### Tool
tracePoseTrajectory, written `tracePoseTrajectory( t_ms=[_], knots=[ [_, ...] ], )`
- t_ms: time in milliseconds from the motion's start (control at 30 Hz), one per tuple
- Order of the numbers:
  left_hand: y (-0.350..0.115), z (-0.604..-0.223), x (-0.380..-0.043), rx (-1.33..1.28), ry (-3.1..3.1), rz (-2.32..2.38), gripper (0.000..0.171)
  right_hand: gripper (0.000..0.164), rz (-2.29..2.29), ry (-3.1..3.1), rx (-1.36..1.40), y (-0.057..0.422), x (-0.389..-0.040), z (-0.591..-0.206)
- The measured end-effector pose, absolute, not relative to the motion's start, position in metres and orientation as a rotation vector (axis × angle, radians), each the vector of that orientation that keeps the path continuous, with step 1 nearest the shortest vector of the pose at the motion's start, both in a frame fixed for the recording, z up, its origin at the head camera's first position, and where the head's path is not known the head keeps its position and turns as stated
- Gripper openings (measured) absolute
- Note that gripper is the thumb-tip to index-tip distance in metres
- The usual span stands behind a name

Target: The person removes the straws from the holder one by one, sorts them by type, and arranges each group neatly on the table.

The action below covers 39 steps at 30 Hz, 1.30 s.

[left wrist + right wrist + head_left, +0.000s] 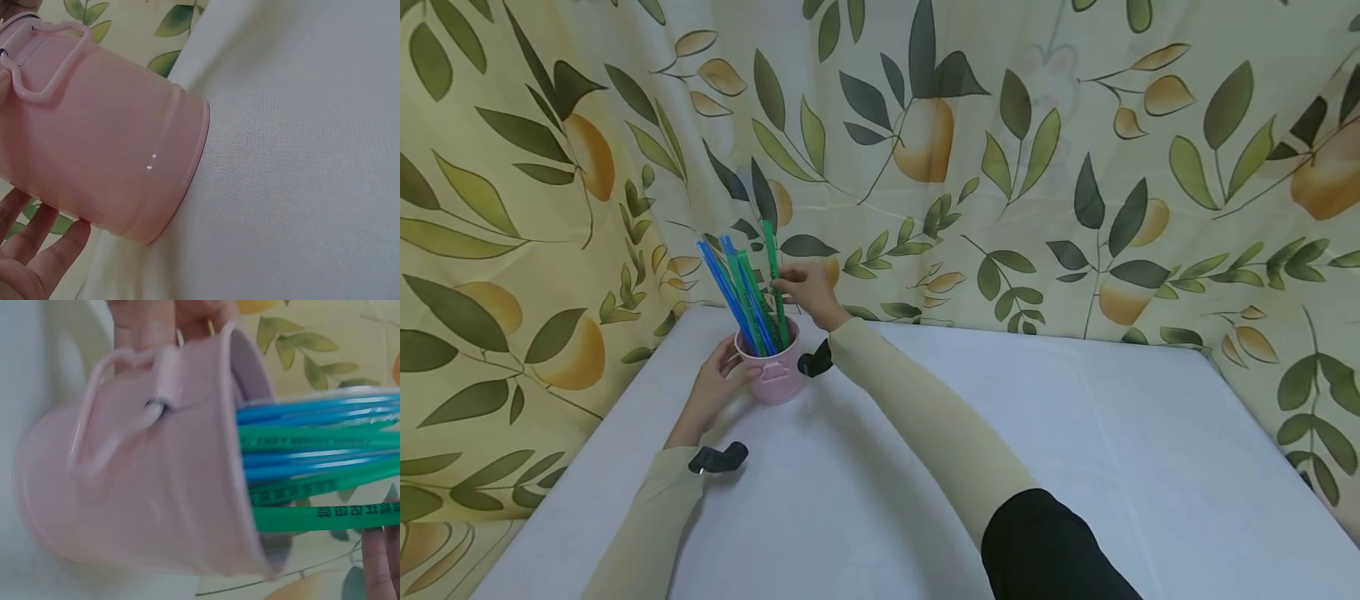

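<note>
Near the far left corner of the table, a small pink metal bucket [777,383] stands upright, its wire-like handle hanging on the near side. My left hand [709,390] holds the bucket's left side, thumb toward the handle and fingers behind. Several thin green tubes [306,439] with black lettering and glossy blue tubes [312,412] lean together out of its mouth. Over the rim, my right hand [811,292] pinches one green tube [771,250], which stands a little apart on the right with its lower end inside the bucket. The bucket hides the tubes' bottoms.
A white cloth covers the table [1075,467]. Behind it and to the left hangs a curtain [880,208] printed with leaves and fruit. Black camera mounts [718,458] sit on both wrists.
</note>
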<state>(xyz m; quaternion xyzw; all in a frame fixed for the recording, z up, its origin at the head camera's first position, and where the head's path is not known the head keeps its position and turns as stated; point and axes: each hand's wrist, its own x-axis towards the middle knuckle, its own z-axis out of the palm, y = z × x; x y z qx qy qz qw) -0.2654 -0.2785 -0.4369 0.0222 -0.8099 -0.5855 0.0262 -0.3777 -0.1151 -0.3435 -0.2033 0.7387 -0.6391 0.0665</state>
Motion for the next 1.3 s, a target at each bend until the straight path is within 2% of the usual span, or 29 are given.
tracePoseTrajectory(
  t_ms=[733, 1067, 1300],
  knots=[
    [-0.274, -0.436, -0.266, 0.064, -2.516, -1.811, 0.085, 0.024, -2.178, 2.27, -0.761, -0.097, -0.371, -0.27],
    [-0.277, -0.437, -0.265, 0.074, -2.524, -1.803, 0.084, 0.027, -2.169, 2.295, -0.814, -0.07, -0.358, -0.237],
    [-0.278, -0.437, -0.262, 0.041, -2.519, -1.794, 0.084, 0.026, -2.17, 2.248, -0.854, -0.043, -0.351, -0.23]
  ],
)
